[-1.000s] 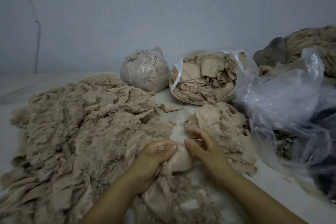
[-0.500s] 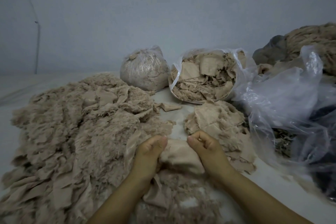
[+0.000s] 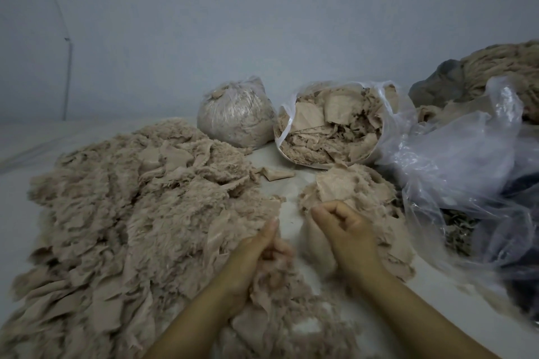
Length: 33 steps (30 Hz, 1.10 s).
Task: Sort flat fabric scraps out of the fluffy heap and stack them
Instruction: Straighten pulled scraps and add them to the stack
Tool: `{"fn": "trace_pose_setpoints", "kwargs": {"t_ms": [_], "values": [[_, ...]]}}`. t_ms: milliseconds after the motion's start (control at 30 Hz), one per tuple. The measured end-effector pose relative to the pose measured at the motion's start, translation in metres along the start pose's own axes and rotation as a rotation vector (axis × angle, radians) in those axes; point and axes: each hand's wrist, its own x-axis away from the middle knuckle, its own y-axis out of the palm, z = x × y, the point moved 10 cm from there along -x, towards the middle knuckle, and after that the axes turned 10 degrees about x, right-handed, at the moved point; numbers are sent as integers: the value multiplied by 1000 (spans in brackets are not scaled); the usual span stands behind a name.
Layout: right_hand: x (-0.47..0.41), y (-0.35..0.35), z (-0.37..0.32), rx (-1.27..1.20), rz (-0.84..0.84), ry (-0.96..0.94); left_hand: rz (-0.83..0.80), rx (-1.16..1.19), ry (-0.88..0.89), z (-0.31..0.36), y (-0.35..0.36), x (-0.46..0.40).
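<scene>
A big heap of beige fluffy fabric (image 3: 131, 213) covers the left of the white surface. To the right of centre lies a low stack of flat beige scraps (image 3: 353, 192). My right hand (image 3: 344, 227) hovers at the near edge of that stack, fingers curled, with a pale flat scrap (image 3: 310, 239) hanging blurred beneath it. My left hand (image 3: 259, 251) is lower and to the left, blurred, thumb up, its fingers curled into a fluffy tuft (image 3: 274, 280) at the heap's near edge.
An open clear bag (image 3: 284, 125) full of flat scraps stands behind the stack, with a tied full bag (image 3: 236, 116) to its left. Crumpled clear plastic (image 3: 466, 169) fills the right side. One loose scrap (image 3: 275, 174) lies between heap and bags. A wall stands behind.
Both hands held one flat scrap between them before. They have pulled apart: the right hand keeps the scrap near the stack, and the left hand has dropped to the fluff.
</scene>
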Motion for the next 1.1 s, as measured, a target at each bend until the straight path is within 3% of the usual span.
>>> {"fn": "trace_pose_setpoints", "kwargs": {"t_ms": [67, 133, 200, 300, 467, 600, 700, 767, 800, 933, 1000, 1100], "values": [[11, 24, -17, 79, -198, -165, -93, 107, -130, -13, 14, 1], [29, 48, -25, 151, -391, -265, -72, 226, -114, -13, 12, -1], [28, 45, -26, 139, -366, -270, 46, 305, -73, -10, -1, -2], [11, 19, -11, 26, -180, -58, 56, 391, -66, -9, -4, -3], [28, 49, 27, -204, -438, 356, 15, 409, 23, -4, 3, -4], [23, 40, 27, -322, -349, 403, 175, 337, 144, 6, -19, -4], [24, 41, 25, -285, -393, 353, 231, 310, 141, 6, -28, -5], [19, 36, 28, -272, -328, 346, 275, 354, 129, 9, -36, -5], [12, 23, 30, -253, -213, 335, 285, 367, 125, 11, -39, -4], [-9, -79, 9, 97, 460, 127, 168, 139, 125, 20, -29, -2], [-12, -88, 4, 71, 476, 93, 80, -26, 170, 20, -12, 0], [-14, -54, 16, -30, 239, 154, 6, -261, 271, 22, 7, 3]]}}
